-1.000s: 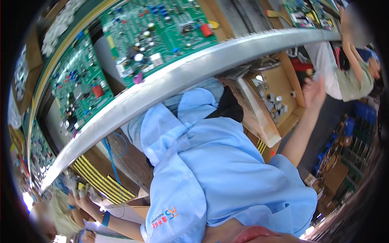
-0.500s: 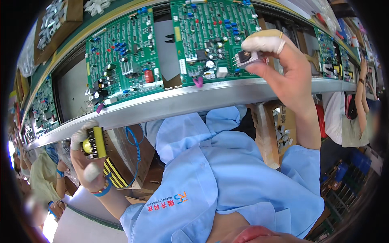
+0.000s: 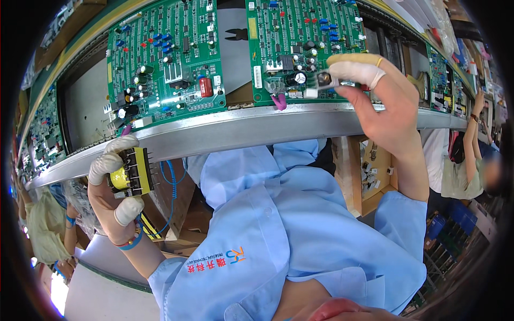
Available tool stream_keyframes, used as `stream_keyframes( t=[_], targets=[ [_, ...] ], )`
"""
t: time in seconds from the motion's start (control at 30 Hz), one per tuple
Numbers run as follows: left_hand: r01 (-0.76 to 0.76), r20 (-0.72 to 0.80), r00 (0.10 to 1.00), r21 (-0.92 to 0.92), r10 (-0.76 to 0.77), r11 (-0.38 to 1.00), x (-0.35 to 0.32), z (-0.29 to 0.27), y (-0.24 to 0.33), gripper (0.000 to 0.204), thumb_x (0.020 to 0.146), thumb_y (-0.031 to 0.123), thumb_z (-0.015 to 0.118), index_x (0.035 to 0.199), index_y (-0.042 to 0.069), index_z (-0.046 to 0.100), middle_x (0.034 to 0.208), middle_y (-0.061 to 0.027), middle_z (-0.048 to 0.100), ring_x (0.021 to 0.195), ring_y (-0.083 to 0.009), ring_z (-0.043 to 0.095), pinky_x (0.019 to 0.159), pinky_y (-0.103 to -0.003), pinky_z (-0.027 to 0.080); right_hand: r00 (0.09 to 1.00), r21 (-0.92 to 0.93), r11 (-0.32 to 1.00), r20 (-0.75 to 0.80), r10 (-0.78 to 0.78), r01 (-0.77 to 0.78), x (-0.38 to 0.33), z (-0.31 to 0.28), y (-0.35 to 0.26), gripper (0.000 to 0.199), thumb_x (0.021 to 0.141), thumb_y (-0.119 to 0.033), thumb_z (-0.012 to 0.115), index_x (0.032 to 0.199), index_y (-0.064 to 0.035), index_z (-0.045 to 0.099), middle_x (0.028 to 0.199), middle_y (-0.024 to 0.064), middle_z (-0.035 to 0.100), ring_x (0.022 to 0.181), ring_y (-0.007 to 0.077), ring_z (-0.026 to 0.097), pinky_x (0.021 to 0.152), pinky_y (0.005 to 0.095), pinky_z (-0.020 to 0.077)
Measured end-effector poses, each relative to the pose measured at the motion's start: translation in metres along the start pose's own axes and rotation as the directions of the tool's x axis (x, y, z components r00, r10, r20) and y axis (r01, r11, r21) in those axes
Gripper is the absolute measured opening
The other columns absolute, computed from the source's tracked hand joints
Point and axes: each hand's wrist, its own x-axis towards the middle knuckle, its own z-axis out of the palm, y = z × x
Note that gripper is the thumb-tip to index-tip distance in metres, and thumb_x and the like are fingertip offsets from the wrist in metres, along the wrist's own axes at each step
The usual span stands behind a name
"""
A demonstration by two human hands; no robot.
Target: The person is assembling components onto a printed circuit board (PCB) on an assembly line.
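A small grey component [image 3: 326, 80] is pinched between thumb and forefinger of the right hand [image 3: 383, 104], both in finger cots. It is held at the lower edge of the green circuit board [image 3: 305, 43], touching or just above it; contact cannot be told. The part points left out of the fingertips, long axis roughly along the board's lower edge. The left hand [image 3: 115, 200] is closed around a yellow-and-black transformer [image 3: 131, 174], pins facing right, held below the metal conveyor rail [image 3: 235, 125], well apart from the boards. The right hand is clearly nearer the board.
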Motion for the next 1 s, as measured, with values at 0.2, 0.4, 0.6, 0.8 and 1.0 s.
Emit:
stream_keyframes(
  t=[0.2,0.4,0.6,0.8,1.0],
  targets=[
    [0.025,-0.014,1.0,0.015,-0.025,1.0,-0.002,0.004,0.002,0.069,0.059,0.035,0.091,0.113,0.006,0.061,0.123,-0.0223,0.059,0.122,-0.0353,0.054,0.109,-0.048,0.036,0.996,-0.074,0.993,0.017,-0.087,0.088,-0.002,0.009,0.003,0.032,0.067,0.007,0.071,0.096,-0.0046,0.069,0.091,0.0095,0.067,0.077,0.027,0.063,0.064,0.0342,0.0521],
    [0.033,-0.027,0.999,0.033,-0.032,0.999,-0.003,0.005,0.0,0.075,0.057,0.038,0.092,0.116,0.004,0.06,0.123,-0.0221,0.059,0.121,-0.0347,0.054,0.106,-0.046,0.041,0.986,-0.092,0.982,0.028,-0.164,0.166,-0.003,0.013,0.008,0.029,0.066,0.007,0.069,0.094,-0.0014,0.068,0.088,0.008,0.066,0.076,0.0252,0.063,0.061,0.0346,0.0522],
    [0.072,-0.029,0.997,-0.015,-0.073,0.997,-0.002,0.012,0.001,0.075,0.058,0.037,0.092,0.116,0.003,0.059,0.123,-0.023,0.059,0.121,-0.0341,0.055,0.103,-0.045,0.044,0.971,-0.111,0.965,0.048,-0.234,0.238,-0.003,0.013,0.012,0.029,0.065,0.008,0.065,0.093,-0.0008,0.068,0.087,0.0085,0.065,0.075,0.024,0.062,0.059,0.0336,0.0517],
    [0.067,0.013,0.998,0.039,-0.068,0.997,0.004,0.021,0.007,0.075,0.058,0.037,0.092,0.116,0.003,0.059,0.124,-0.0246,0.058,0.119,-0.033,0.056,0.102,-0.044,0.045,0.946,-0.128,0.937,0.029,-0.323,0.324,-0.005,0.014,0.02,0.03,0.066,0.005,0.066,0.096,-0.0011,0.069,0.087,0.0078,0.064,0.073,0.0235,0.06,0.058,0.0324,0.0508],
    [0.041,0.034,0.998,0.068,-0.043,0.997,0.005,0.027,0.008,0.074,0.059,0.037,0.092,0.116,0.003,0.059,0.124,-0.0257,0.058,0.118,-0.0322,0.057,0.102,-0.044,0.045,0.948,-0.194,0.929,0.026,-0.317,0.316,-0.005,0.015,0.016,0.014,0.075,0.001,0.065,0.089,-0.0012,0.068,0.077,0.0041,0.062,0.067,0.0199,0.058,0.056,0.0323,0.0485]
  ],
)
